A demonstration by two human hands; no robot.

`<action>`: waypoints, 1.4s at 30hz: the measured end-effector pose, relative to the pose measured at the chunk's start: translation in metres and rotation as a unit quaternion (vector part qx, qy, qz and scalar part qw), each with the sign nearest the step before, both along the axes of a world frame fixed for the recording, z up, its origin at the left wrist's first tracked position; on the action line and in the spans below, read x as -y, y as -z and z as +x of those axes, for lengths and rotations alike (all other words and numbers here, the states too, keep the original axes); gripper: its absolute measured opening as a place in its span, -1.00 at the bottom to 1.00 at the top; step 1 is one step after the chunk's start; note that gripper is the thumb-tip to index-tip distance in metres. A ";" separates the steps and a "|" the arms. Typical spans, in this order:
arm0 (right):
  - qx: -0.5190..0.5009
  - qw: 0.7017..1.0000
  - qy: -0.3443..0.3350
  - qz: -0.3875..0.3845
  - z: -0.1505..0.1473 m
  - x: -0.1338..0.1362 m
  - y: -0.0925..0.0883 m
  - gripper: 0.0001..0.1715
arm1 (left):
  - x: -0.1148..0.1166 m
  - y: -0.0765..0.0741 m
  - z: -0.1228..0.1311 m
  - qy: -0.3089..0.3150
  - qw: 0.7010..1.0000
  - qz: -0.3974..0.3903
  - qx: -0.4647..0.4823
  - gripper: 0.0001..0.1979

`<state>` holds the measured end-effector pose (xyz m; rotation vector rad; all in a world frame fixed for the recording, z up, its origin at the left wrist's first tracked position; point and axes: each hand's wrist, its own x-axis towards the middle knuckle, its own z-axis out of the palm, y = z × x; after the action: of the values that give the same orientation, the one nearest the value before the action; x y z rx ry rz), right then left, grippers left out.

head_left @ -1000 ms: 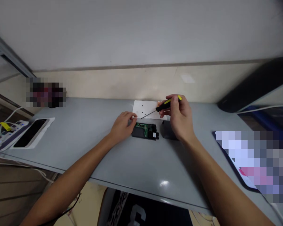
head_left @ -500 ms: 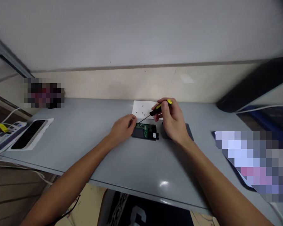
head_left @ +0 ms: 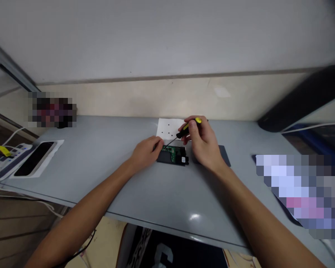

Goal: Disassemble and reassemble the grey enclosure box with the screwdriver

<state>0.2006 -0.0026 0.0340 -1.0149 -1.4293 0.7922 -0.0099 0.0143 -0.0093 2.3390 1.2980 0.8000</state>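
I watch through the head camera, and over the last second the screwdriver (head_left: 182, 132) has come down: its tip pointed at the lower edge of the paper (head_left: 164, 125) and now meets the upper left part of the board (head_left: 171, 150), or hovers just over it; I can't tell which. The right hand (head_left: 203, 145) has shifted toward the board with it, uncovering more of the cover (head_left: 225, 155) to the board's right.

The board is green, packed with tiny parts, and sits in a flat, dark oblong case (head_left: 164, 158) on the smooth grey table (head_left: 156, 193). The paper, white and matt, lies just beyond the board, dotted with small dark specks.

My view has the right hand pinching the black-and-yellow handle, thumb uppermost, the thin shaft slanting toward the board. The left hand (head_left: 146, 150) has its fingertips bunched at the board's left end; I can't tell whether they grip the case.
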 end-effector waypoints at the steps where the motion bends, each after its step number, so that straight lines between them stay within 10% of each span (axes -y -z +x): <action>1: 0.000 1.000 -0.002 -0.002 0.000 0.000 0.000 -0.59 | 0.000 0.000 0.000 0.005 1.000 0.000 0.001 -0.67; 15: 0.072 0.996 -0.056 0.008 -0.020 -0.006 -0.027 -0.79 | -0.001 0.000 -0.001 0.032 0.999 -0.010 0.024 -0.79; 42: -0.229 0.968 -0.097 -0.024 -0.047 -0.021 -0.015 -0.53 | 0.000 -0.002 0.000 0.031 0.999 -0.013 0.015 -0.76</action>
<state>0.1536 0.0183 0.0485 -0.6729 -1.1200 1.1269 -0.0102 0.0144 -0.0074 2.3256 1.2101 0.7903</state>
